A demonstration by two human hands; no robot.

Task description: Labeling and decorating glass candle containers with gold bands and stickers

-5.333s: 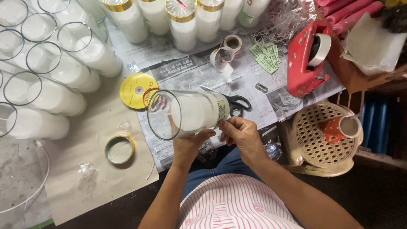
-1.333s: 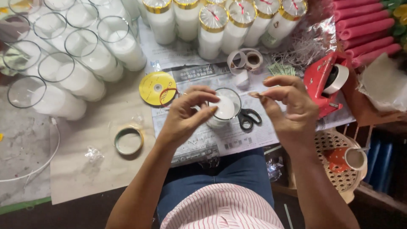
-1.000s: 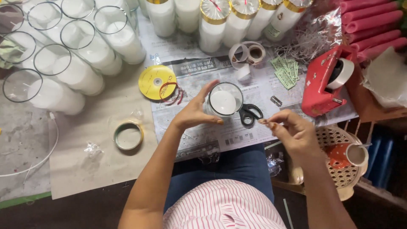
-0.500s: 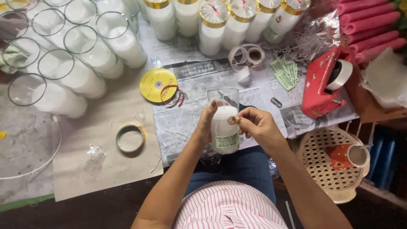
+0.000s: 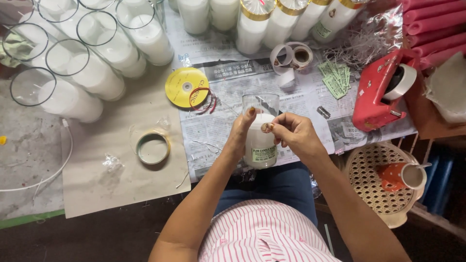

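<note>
Fingers of the left hand (image 5: pixel 241 138) wrap the side of the glass candle jar (image 5: pixel 260 133), tilted over the newspaper (image 5: pixel 228 128) at the table edge; the right hand (image 5: pixel 293 136) pinches something small at its side, too small to tell what. By my judgement, 6 open jars (image 5: pixel 87 68) at upper left remain uncapped, while 3 gold-capped jars (image 5: pixel 286 19) behind look done. Yellow ribbon spool (image 5: pixel 186 86) lies near.
</note>
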